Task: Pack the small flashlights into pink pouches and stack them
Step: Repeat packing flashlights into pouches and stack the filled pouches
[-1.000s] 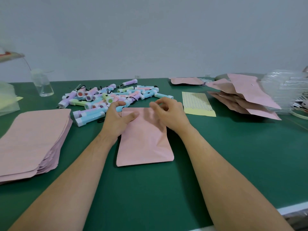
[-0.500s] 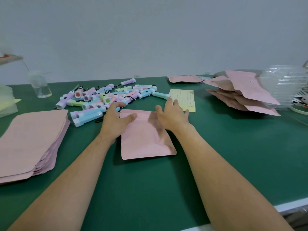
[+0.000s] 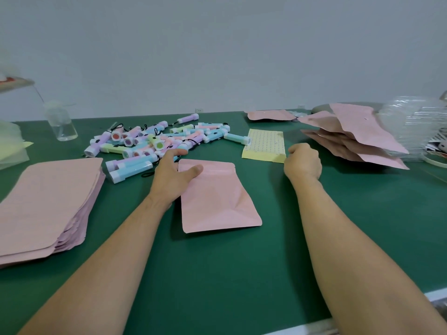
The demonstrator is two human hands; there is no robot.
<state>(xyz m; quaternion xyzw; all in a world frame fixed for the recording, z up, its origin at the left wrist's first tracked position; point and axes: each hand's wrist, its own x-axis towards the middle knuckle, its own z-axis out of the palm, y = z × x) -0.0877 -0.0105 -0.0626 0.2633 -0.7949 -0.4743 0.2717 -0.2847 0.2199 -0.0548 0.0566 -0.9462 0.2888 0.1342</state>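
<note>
A pink pouch lies flat on the green table in front of me. My left hand pinches its top left corner, thumb on top. A loose pile of small pastel flashlights lies just beyond that hand, two blue ones nearest. My right hand is off the pouch, fingers curled, at the near right corner of a yellow dotted sticker sheet. Its fingertips are hidden from me. A flat stack of pink pouches sits at the left, and a looser, bulging stack at the back right.
A clear bottle stands at the back left beside pale yellow-green sheets. Stacked clear plastic trays rise behind the right pouch stack. One more pink pouch lies at the far edge. The table's front edge shows lower right.
My right hand left the pouch's top edge and moved right to the sticker sheet, curling its fingers. My left hand stayed on the pouch's top left corner.
</note>
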